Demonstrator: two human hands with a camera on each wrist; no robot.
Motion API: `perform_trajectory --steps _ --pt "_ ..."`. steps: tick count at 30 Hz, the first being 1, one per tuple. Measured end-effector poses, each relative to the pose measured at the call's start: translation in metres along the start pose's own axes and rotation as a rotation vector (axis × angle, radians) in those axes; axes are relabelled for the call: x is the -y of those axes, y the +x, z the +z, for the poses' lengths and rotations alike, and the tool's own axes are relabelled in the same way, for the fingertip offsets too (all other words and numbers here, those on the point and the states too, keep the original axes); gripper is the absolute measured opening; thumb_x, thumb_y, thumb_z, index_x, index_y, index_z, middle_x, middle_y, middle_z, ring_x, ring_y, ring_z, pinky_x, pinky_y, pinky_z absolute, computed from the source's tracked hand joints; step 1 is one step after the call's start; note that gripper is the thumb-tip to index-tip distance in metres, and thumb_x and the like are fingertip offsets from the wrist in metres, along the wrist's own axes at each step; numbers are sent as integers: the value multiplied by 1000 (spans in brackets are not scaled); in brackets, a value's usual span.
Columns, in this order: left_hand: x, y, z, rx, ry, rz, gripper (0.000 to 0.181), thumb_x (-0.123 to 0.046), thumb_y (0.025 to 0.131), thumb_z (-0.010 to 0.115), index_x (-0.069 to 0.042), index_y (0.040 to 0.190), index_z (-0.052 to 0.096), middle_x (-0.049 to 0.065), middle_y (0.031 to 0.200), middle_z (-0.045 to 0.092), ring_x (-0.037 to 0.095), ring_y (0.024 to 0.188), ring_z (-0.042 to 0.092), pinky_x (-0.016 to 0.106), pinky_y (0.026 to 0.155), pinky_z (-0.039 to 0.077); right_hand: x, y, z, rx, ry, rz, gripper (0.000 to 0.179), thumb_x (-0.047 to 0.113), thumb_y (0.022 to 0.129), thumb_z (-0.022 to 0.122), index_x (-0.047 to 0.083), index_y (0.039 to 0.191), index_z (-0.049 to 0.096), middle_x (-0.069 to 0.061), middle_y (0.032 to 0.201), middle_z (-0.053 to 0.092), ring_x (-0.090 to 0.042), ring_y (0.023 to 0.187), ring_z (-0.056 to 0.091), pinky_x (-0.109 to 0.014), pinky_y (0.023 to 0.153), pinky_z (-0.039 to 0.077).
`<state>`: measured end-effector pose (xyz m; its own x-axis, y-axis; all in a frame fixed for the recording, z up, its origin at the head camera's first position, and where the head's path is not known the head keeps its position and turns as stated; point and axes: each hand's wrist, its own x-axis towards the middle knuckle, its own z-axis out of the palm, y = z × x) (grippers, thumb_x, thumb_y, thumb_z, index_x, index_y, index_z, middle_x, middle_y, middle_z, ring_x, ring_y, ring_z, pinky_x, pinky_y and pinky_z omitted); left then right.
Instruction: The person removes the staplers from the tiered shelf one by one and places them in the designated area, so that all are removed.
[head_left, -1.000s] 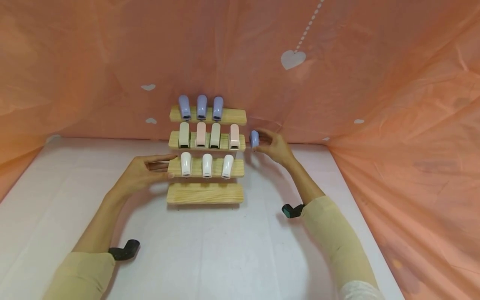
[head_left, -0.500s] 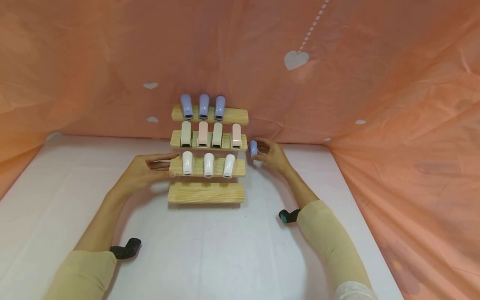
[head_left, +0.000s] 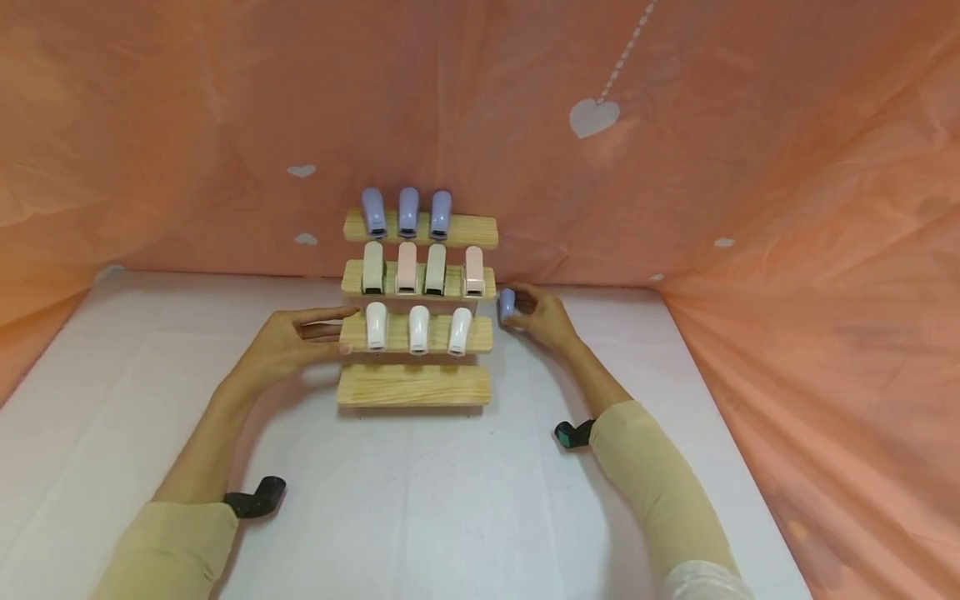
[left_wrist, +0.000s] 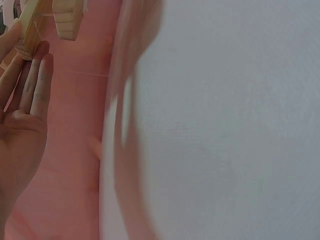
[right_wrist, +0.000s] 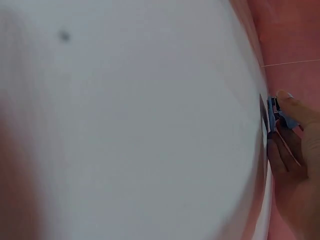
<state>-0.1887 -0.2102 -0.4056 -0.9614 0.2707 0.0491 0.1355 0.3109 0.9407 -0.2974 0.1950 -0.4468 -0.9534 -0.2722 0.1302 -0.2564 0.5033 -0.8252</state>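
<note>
A tiered wooden display rack (head_left: pixel 414 386) bears small staplers on its upper three boards. My left hand (head_left: pixel 288 340) is at the left end of the second board from the bottom, pinching it between thumb and straight fingers; the left wrist view shows the board's end (left_wrist: pixel 31 42) in that grip. To the right of the rack, my right hand (head_left: pixel 546 318) pinches a purple stapler (head_left: pixel 507 307) close over the white table. From the side, the right wrist view has this stapler (right_wrist: pixel 271 114) down at the table surface, under the thumb (right_wrist: pixel 292 106).
Purple staplers (head_left: pixel 408 211) stand on the top board, green and pink ones (head_left: pixel 407 268) below, then white ones (head_left: pixel 418 330). The lowest board is bare wood. An orange sheet (head_left: pixel 675 167) with white hearts hangs behind the white table (head_left: pixel 420 508) and along its sides.
My right hand has lowered the purple stapler beside the rack, toward the table. My left hand keeps its place on the board; the whole view has shifted slightly.
</note>
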Motion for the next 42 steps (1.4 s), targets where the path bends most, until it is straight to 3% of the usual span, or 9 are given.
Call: perform_trajectory --steps 15,23,26,37,42 --pt "4 0 2 1 -43 -24 59 -19 82 84 -6 136 61 15 135 61 5 110 64 20 86 53 -5 -3 4 21 -61 25 74 9 77 86 2 141 48 -19 132 57 -33 121 58 -39 104 46" --pt "2 0 2 -1 -31 -27 59 -20 83 83 -9 137 61 16 134 61 5 108 64 21 86 53 4 -2 -5 -5 -32 34 65 8 81 83 5 139 53 -15 133 58 -32 121 58 -40 104 45" --pt "1 0 2 9 -31 -14 59 -19 84 82 -7 137 60 19 131 61 5 107 64 20 85 53 10 -1 -10 -20 0 12 61 7 83 81 1 138 53 -19 132 59 -34 122 57 -41 104 45" --pt "0 -2 2 8 -36 -35 61 -20 84 83 -8 138 59 17 136 58 4 108 63 19 86 52 47 -4 -31 -76 150 -84 53 -5 84 76 -6 133 56 -25 130 58 -37 122 56 -42 104 45" --pt "-1 0 1 19 -39 -26 61 -19 84 82 -6 138 58 20 131 62 5 105 65 20 84 53 80 -8 -42 -91 176 -179 49 -9 84 74 -16 129 54 -33 129 56 -45 123 53 -47 108 41"
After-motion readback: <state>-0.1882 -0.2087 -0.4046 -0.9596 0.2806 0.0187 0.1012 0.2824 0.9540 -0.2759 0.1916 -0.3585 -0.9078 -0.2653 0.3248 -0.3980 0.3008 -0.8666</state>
